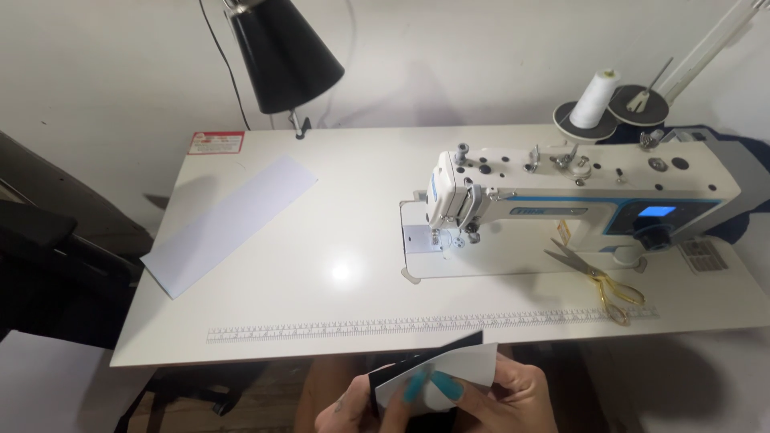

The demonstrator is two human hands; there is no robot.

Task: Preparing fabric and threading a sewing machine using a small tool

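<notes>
Below the table's front edge, my left hand and my right hand both grip a small stack of fabric pieces, a white piece over a black one. My thumbs with teal nails press on the white top layer. The stack is held just under the ruler strip printed along the white sewing table. The white industrial sewing machine stands on the right half of the table, its needle area well above my hands.
A long pale fabric strip lies diagonally at the left. Gold-handled scissors rest in front of the machine. A black lamp hangs over the back edge. A white thread cone stands at the back right. Dark chair parts sit at the left.
</notes>
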